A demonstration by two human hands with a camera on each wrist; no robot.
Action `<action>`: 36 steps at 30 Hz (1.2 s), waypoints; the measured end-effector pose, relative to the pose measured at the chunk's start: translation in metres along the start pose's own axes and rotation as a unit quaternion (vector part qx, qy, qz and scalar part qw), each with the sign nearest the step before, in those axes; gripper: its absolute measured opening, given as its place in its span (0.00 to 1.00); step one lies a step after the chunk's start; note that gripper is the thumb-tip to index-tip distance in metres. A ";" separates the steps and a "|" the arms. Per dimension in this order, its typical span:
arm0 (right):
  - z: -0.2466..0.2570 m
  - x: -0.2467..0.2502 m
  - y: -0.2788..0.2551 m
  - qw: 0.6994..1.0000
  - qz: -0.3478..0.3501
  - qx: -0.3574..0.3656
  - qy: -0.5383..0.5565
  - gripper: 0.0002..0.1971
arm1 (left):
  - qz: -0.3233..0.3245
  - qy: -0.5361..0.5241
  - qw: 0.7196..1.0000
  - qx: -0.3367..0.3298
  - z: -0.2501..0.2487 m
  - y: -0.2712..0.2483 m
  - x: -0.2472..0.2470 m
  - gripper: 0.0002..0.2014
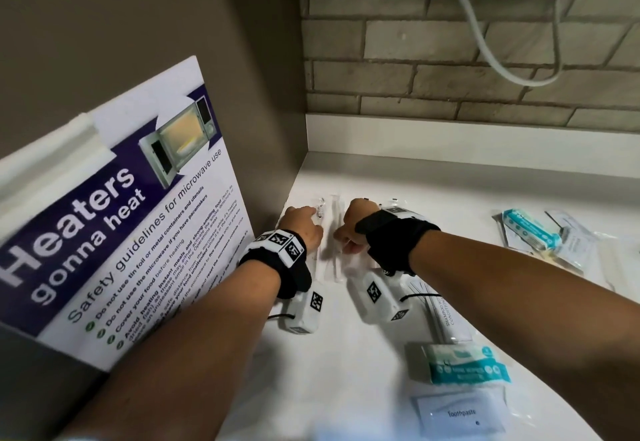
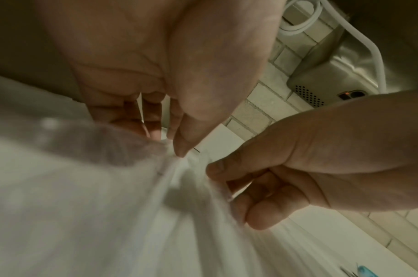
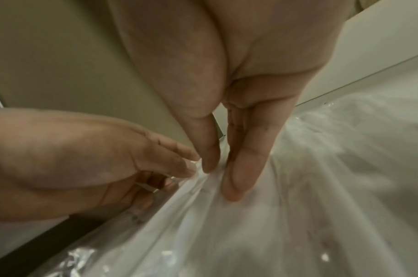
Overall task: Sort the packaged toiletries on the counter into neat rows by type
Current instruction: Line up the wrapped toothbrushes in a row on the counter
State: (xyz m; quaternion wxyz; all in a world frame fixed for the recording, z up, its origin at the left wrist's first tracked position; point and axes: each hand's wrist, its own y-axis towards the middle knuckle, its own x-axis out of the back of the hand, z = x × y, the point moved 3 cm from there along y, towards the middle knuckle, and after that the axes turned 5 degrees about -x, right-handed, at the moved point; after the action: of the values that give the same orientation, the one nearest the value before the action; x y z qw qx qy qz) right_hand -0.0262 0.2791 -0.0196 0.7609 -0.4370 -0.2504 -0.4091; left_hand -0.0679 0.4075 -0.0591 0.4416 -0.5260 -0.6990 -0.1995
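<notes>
While both hands work close together at the counter's (image 1: pixel 450 177) far left corner, toward 11 o'clock in the head view, they handle clear-wrapped toothbrush packets (image 1: pixel 334 233) lying side by side, seemingly to square them into one row along the side wall. The left hand (image 1: pixel 304 229) has its thumb and fingertips (image 2: pixel 180 150) pressed together on the crinkled wrapper's edge, pinching it. The right hand (image 1: pixel 349 233), just beside it at 3 o'clock, closes thumb and forefinger on the same plastic, its other fingers curled underneath. The film lies directly between and below the fingertips (image 3: pixel 234 191), stretching back toward the wrists. Other packets wait elsewhere: a shampoo sachet (image 1: pixel 446 316), a teal pack (image 1: pixel 464 364) and a toothpaste packet (image 1: pixel 460 413) at 5 o'clock, and a loose heap (image 1: pixel 554 243) at 3 o'clock, likely still unsorted.
</notes>
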 end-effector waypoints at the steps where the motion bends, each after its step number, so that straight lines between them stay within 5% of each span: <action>1: 0.000 0.000 -0.001 1.000 0.001 0.003 -0.002 0.15 | -0.007 -0.008 1.000 0.004 0.000 0.000 0.000 0.27; 8: -0.003 0.005 -0.002 0.999 -0.005 0.005 0.041 0.12 | -0.101 -0.074 0.992 0.017 -0.010 0.000 0.014 0.19; 14: 0.002 0.008 -0.006 0.998 -0.010 0.036 -0.047 0.15 | -0.049 -0.038 0.998 -0.007 -0.019 -0.004 0.012 0.11; 22: 0.003 0.000 -0.009 0.962 -0.016 0.133 -0.240 0.37 | 0.043 0.092 0.994 -0.038 -0.016 -0.014 0.013 0.25; 30: 0.004 -0.006 -0.002 0.962 -0.015 0.114 -0.247 0.41 | 0.000 0.014 1.000 -0.014 -0.017 -0.016 0.016 0.24; 36: 0.004 -0.007 0.000 0.967 -0.007 0.113 -0.230 0.38 | 0.004 0.070 0.997 -0.035 -0.015 -0.018 0.008 0.24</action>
State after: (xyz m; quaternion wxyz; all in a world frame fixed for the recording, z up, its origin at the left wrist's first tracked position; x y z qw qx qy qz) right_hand -0.0306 0.2852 -0.0228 0.7245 -0.4284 -0.4664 -0.2720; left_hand -0.0792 0.3941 -0.0417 0.4715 -0.5286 -0.6570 -0.2580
